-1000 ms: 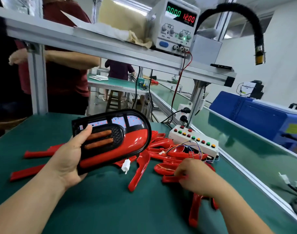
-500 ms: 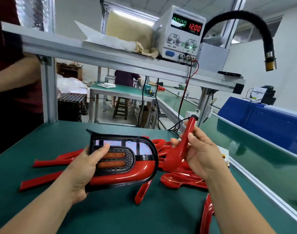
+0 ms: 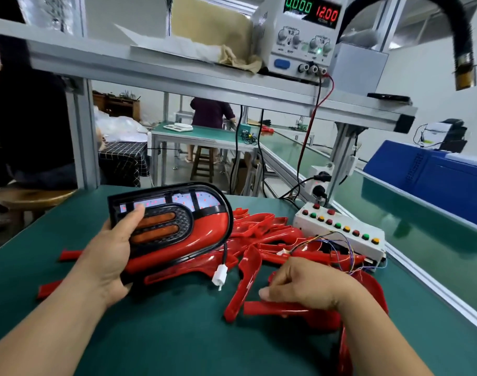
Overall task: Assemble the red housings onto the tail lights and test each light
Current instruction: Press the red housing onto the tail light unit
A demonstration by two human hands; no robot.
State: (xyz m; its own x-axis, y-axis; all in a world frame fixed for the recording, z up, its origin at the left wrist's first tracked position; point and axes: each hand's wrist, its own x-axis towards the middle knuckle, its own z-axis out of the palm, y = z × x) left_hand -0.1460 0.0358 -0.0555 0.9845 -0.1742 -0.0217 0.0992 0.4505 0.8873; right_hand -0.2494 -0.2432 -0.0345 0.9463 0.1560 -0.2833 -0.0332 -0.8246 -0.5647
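Over the green bench (image 3: 177, 337), left hand (image 3: 107, 256) grips a tail light (image 3: 194, 229) whose white connector (image 3: 219, 275) dangles unplugged (untested yet, I'd judge), right hand (image 3: 310, 286) pinches a loose red housing (image 3: 275, 308) beside the pile (image 3: 269, 234), so fitting and testing remain.

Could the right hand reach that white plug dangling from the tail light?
Probably yes: the white plug hangs in the open near the right hand; only low red housings lie between.
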